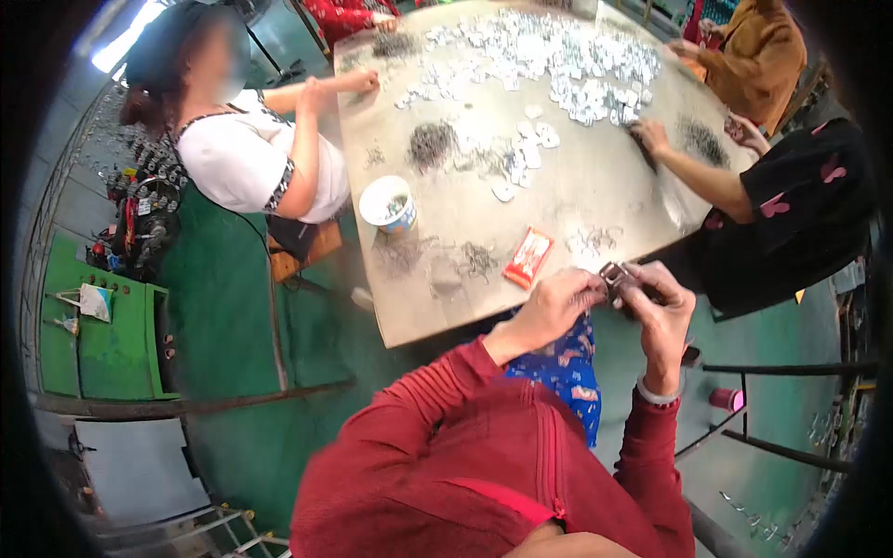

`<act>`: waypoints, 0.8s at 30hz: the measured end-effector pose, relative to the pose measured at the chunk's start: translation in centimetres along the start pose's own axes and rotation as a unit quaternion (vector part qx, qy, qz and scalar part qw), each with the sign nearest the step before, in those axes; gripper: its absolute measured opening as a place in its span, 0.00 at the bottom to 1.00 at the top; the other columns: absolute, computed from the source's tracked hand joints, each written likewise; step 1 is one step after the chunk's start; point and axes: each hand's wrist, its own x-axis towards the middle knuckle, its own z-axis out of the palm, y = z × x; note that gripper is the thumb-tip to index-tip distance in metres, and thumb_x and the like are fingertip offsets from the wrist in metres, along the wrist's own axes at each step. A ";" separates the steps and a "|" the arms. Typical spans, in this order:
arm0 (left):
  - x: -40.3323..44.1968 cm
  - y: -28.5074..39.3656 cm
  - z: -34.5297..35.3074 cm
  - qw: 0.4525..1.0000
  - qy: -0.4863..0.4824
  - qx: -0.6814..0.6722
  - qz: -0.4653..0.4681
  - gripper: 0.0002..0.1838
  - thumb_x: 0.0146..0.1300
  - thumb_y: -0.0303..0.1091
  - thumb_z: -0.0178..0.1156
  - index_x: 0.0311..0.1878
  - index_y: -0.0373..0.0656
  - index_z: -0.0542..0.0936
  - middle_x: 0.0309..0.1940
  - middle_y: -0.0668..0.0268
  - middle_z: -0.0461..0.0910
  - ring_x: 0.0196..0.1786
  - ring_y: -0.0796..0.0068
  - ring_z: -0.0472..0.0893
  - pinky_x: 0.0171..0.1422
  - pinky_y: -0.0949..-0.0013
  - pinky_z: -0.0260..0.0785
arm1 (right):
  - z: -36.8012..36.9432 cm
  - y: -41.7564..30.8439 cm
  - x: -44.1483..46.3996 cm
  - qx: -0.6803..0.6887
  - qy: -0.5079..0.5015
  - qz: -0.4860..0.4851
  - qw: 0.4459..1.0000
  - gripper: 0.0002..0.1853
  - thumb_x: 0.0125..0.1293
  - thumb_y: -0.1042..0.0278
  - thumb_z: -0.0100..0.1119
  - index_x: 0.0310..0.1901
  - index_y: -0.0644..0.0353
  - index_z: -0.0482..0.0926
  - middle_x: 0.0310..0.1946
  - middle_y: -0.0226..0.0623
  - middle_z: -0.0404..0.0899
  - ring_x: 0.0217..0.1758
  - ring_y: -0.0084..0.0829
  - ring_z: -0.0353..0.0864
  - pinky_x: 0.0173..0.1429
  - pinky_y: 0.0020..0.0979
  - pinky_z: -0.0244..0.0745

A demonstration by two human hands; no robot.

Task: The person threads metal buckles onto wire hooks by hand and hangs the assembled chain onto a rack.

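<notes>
At the table's near edge, my left hand (561, 299) and my right hand (659, 305) meet in front of my chest. Between their fingertips is a small metal piece with a squared loop (611, 272); its exact kind is too small to make out. Both hands are closed on it, the left pinching from one side and the right curled round the other. Just beyond my left hand lies a red-orange packet (530, 258) on the table (419, 312). Thin wiry metal parts (593, 242) are scattered close to the packet, and more (476, 263) lie to its left.
Many shiny pale pieces (530, 51) cover the far side of the table. Dark heaps of small parts (433, 144) sit nearer. A white tub (384, 202) stands at the left edge. Co-workers sit around, one in white (242, 163) at left, one in black (791, 214) at right.
</notes>
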 end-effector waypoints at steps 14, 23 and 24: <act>8.3 -21.1 -16.4 0.888 -0.009 0.457 -0.049 0.10 0.59 0.37 0.60 0.36 0.41 0.84 0.33 0.55 0.82 0.39 0.56 0.81 0.48 0.61 0.72 | -0.4 0.7 0.8 -0.004 0.009 0.077 0.997 0.07 0.53 0.85 0.61 0.35 0.73 0.80 0.29 0.37 0.78 0.26 0.23 0.75 0.33 0.21 0.70; 8.0 -23.7 -16.7 0.849 0.002 0.525 0.059 0.08 0.64 0.29 0.52 0.41 0.37 0.76 0.34 0.52 0.80 0.40 0.51 0.79 0.45 0.57 0.71 | -1.8 2.7 0.2 0.065 0.033 0.041 0.997 0.11 0.56 0.77 0.64 0.42 0.69 0.82 0.30 0.35 0.82 0.28 0.19 0.79 0.35 0.20 0.74; 8.0 -21.2 -16.1 0.861 0.024 0.506 0.044 0.08 0.64 0.28 0.51 0.41 0.36 0.76 0.34 0.52 0.80 0.40 0.52 0.80 0.45 0.58 0.71 | -1.8 2.5 0.0 0.070 0.035 0.038 0.996 0.11 0.56 0.77 0.64 0.42 0.70 0.81 0.30 0.36 0.81 0.28 0.20 0.78 0.35 0.20 0.73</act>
